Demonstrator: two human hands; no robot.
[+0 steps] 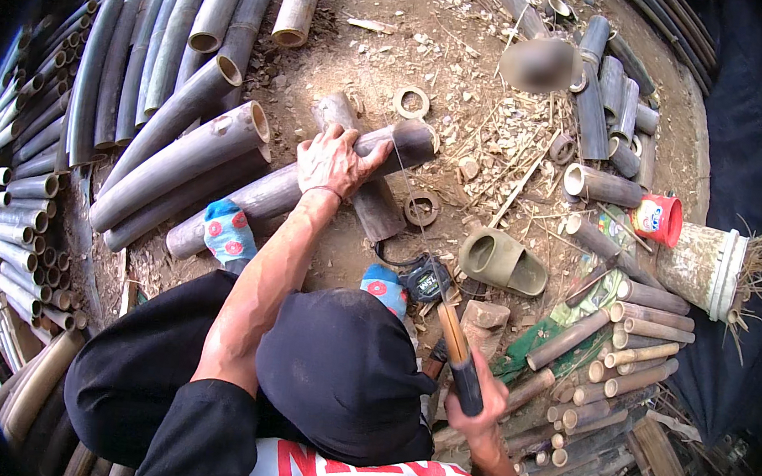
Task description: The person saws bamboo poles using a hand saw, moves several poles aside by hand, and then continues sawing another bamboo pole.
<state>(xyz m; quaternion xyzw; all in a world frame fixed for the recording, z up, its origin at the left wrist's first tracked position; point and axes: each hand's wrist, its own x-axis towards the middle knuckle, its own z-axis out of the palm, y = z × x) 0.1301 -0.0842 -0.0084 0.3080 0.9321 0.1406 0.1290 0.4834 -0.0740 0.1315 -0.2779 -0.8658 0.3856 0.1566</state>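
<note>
My left hand [338, 162] grips a long dark bamboo pole [271, 192] from above, with its thumb toward the pole's right end. That pole lies slantwise across a shorter bamboo piece [376, 208]. Closed round a black and orange handle, my right hand [478, 403] holds a handsaw [456, 337]. Its thin blade, seen nearly edge-on, runs up to the pole close to the right end; how deep it sits cannot be made out. Two cut bamboo rings [399, 102] lie on the ground nearby. A dark tape measure [427, 281] is beside my socked foot [385, 286].
Thick bamboo poles [182, 164] lie to the left, beside stacked lengths. Short cut pieces [646, 342] are piled at right. An olive sandal [503, 261], a red tub [658, 219] and a pale bucket [699, 267] stand right of me. Wood chips litter the dirt.
</note>
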